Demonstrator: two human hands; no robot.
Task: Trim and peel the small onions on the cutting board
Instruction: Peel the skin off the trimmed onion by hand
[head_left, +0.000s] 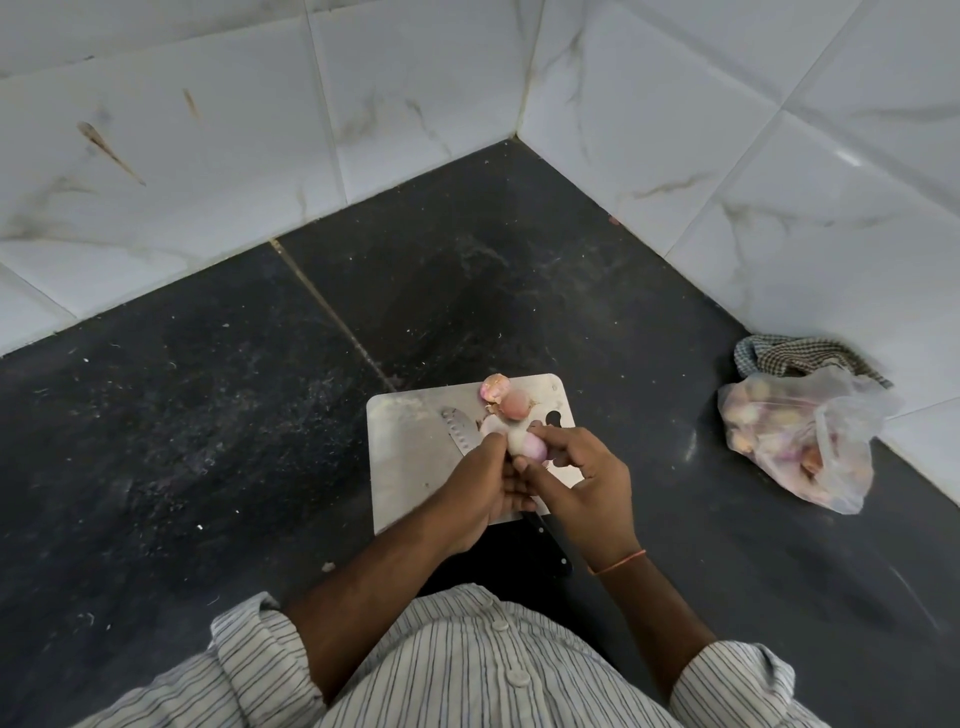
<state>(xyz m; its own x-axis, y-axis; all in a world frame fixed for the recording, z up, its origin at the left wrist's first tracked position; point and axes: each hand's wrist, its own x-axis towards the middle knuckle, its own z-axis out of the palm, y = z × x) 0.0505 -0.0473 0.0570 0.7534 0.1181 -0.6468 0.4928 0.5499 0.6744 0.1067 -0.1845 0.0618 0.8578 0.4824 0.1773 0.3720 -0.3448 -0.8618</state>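
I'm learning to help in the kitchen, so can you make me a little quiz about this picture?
1. True or false: the knife is in a hand.
2. What holds the spare onions by the wall? A) a bowl B) a bag C) a pan
3. How many onions lie loose on the board, beyond the hands?

Key
1. False. It lies on the board, blade showing beside the left hand.
2. B. The clear bag sits next to a checked cloth.
3. Two. A third onion is held between the left hand and the right hand.
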